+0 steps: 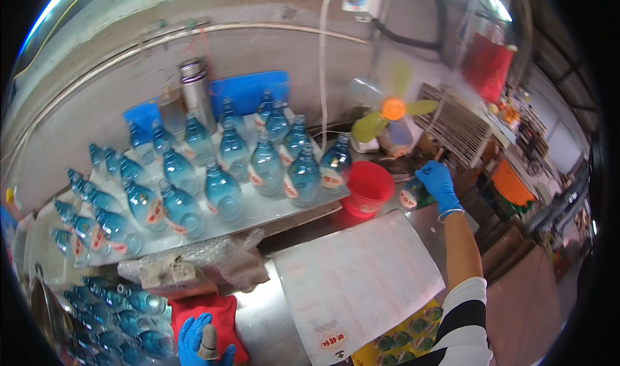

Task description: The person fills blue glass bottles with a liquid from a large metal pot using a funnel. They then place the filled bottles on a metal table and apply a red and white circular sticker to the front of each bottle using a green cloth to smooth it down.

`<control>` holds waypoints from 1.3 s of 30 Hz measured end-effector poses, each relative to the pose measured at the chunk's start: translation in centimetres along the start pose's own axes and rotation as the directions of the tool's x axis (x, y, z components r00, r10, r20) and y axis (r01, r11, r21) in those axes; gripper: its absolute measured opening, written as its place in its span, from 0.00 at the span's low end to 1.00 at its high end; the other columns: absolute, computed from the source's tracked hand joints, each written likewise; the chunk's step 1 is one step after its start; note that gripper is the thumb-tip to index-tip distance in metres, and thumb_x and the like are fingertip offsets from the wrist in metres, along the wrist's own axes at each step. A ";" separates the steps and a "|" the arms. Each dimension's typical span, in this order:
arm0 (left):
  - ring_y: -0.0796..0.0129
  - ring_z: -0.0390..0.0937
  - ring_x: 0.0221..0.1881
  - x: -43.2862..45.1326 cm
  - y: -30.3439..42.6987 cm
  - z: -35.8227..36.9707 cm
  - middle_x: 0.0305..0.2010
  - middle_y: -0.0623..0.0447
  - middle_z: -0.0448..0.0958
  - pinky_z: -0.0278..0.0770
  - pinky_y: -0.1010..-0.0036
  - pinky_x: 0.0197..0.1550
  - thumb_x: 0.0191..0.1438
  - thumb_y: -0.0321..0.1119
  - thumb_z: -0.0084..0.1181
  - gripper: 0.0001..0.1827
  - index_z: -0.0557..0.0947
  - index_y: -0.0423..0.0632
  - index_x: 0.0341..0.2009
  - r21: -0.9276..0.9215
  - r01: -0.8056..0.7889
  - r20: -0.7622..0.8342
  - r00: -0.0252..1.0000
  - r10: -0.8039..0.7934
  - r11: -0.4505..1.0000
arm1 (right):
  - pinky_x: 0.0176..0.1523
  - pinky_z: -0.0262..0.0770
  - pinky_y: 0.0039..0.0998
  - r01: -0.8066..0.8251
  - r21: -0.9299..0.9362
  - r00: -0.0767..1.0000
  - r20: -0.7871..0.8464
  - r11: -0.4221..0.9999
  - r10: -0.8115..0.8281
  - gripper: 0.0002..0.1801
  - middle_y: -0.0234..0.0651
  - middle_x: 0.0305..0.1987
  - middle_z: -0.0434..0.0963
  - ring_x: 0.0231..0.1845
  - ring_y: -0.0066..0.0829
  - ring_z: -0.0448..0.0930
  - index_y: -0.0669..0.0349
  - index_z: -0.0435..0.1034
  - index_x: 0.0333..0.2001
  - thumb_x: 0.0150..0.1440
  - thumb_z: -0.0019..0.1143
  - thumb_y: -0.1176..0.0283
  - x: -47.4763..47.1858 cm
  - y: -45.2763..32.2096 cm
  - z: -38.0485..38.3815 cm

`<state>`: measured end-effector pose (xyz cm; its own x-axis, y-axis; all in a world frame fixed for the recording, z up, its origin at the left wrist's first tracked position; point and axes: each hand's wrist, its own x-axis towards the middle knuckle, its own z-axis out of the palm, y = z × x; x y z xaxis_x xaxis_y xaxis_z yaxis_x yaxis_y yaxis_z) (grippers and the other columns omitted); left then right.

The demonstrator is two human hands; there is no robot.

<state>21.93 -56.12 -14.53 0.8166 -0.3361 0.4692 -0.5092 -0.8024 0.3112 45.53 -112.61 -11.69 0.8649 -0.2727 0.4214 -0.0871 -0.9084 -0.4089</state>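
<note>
At the right, my right hand (436, 184) in a blue glove closes around the upper part of a clear bluish glass bottle (408, 197) with a red-and-white label. The fingers cover its neck. My left hand (201, 339), gloved in blue with a grey knit cover on one finger, is at the bottom edge above a red cloth (206, 310). Its fingers are apart, with nothing seen in them. Before me lies a printed white sheet (358, 279) on a metal table (256, 312). Several blue glass bottles (265, 167) stand on a raised white board (256, 206), many bearing labels.
A red bucket (368, 189) stands between board and right hand. Behind it is a small fan (393, 109) with yellow-green blades. More bottles (140, 322) lie at lower left. Bubble wrap (223, 259) and a worn block (172, 276) border the board. A steel flask (196, 92) stands behind.
</note>
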 end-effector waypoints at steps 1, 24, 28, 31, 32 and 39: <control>0.44 0.64 0.54 -0.2 0.1 -0.5 0.55 0.37 0.65 0.64 0.56 0.55 0.42 0.35 0.61 0.40 0.59 0.41 0.59 0.041 -0.047 -0.010 0.999 0.048 0.998 | 0.35 0.71 0.37 0.019 0.031 1.000 0.000 0.999 -0.019 0.14 0.46 0.24 0.74 0.29 0.45 0.76 0.64 0.71 0.24 0.43 0.61 0.64 1.7 1.4 0.7; 0.50 0.73 0.23 -6.6 -8.2 -10.7 0.21 0.46 0.73 0.69 0.62 0.24 0.49 0.51 0.50 0.17 0.75 0.51 0.25 0.289 0.671 -0.022 0.717 -0.696 0.682 | 0.27 0.60 0.19 -0.345 0.830 0.929 0.234 0.439 0.287 0.09 0.25 0.22 0.67 0.22 0.18 0.61 0.52 0.70 0.28 0.54 0.49 0.61 -5.9 -1.7 1.5; 0.55 0.74 0.23 -7.3 -6.4 -8.5 0.22 0.47 0.75 0.69 0.65 0.25 0.48 0.40 0.53 0.11 0.75 0.47 0.22 0.158 0.609 -0.087 0.793 -0.603 0.777 | 0.19 0.51 0.12 -0.619 0.598 0.784 0.439 0.509 0.439 0.19 0.17 0.15 0.59 0.15 0.09 0.58 0.48 0.68 0.23 0.59 0.41 0.49 -15.5 -13.8 0.3; 0.69 0.71 0.22 -3.0 -5.2 -10.4 0.23 0.51 0.76 0.68 0.74 0.28 0.46 0.22 0.53 0.07 0.72 0.43 0.20 -0.025 0.537 -0.370 0.779 -0.507 0.843 | 0.24 0.61 0.17 -0.507 0.810 0.857 0.437 0.295 0.274 0.24 0.26 0.18 0.62 0.16 0.16 0.60 0.54 0.59 0.18 0.62 0.34 0.53 -20.1 -15.6 2.3; 0.71 0.67 0.18 -0.4 -5.6 -10.1 0.19 0.52 0.73 0.65 0.76 0.24 0.46 0.22 0.54 0.09 0.70 0.43 0.18 -0.100 0.488 -0.372 0.790 -0.487 0.867 | 0.24 0.61 0.18 -0.458 0.815 0.889 0.425 0.354 0.171 0.25 0.28 0.17 0.63 0.17 0.17 0.61 0.56 0.61 0.17 0.62 0.35 0.53 -20.9 -13.9 3.2; 0.64 0.71 0.24 5.7 -9.1 -3.1 0.23 0.47 0.72 0.68 0.72 0.28 0.48 0.35 0.56 0.09 0.77 0.44 0.31 -0.033 0.603 -0.234 0.771 -0.593 0.797 | 0.29 0.68 0.22 -0.139 0.538 0.920 0.382 0.831 -0.093 0.13 0.33 0.17 0.71 0.21 0.21 0.71 0.66 0.69 0.20 0.54 0.53 0.72 -29.4 -12.0 0.7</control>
<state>30.43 -49.22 -12.15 0.8675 0.3321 0.3705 0.0778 -0.8260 0.5582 21.52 -93.45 -19.72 0.9921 -0.0454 0.1166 0.0731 -0.5467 -0.8342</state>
